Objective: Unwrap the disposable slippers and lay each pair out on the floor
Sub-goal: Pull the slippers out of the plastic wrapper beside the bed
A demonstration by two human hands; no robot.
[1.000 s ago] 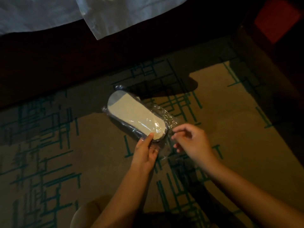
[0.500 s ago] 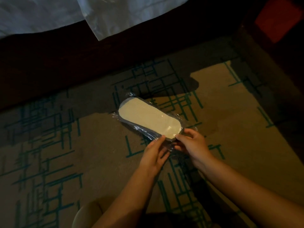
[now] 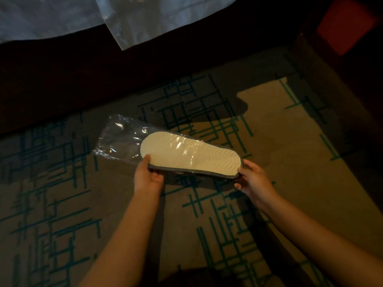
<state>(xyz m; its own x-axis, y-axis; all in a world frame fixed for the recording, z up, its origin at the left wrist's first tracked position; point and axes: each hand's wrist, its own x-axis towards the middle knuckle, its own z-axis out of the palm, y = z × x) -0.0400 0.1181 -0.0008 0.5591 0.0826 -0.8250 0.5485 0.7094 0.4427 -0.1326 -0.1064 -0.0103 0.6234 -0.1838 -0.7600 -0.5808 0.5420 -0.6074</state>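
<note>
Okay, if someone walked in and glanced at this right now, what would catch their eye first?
The pale slipper sole at centre, bright against the dim patterned carpet, half out of its clear plastic wrapper. The left hand grips its near-left edge and the right hand its right end. White bedding hangs along the top edge.

I'm looking at a dim, warm-toned view. Light pools on the carpet (image 3: pixel 279 146) right of the wrapped slippers (image 3: pixel 192 156), whose plastic throws white glare. Above them all sinks into black shadow. Edges bend slightly; detail is soft and grainy.
</note>
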